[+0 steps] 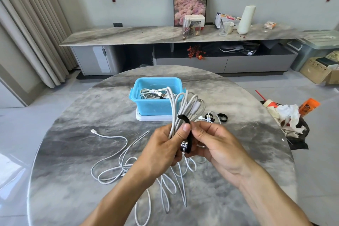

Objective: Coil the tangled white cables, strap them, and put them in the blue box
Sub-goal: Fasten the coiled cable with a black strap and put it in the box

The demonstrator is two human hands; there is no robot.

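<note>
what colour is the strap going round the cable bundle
Black, with white print on it; the strap shows best in the head view.

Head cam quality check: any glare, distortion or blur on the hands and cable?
Head view: daylight glare on the floor at lower left; wide-angle bending curves the console and table edges; left hand, right hand, coiled cable and black strap read sharp, no motion blur.

Box (156, 105) set mid-counter (73, 180), on a lid (152, 118) — strapped cables (156, 93) laid inside. Loose cables (113, 159) spread near-left of it; spare straps (222, 117) placed right. Cable bundle (183, 112) held before the box, above the counter.
</note>
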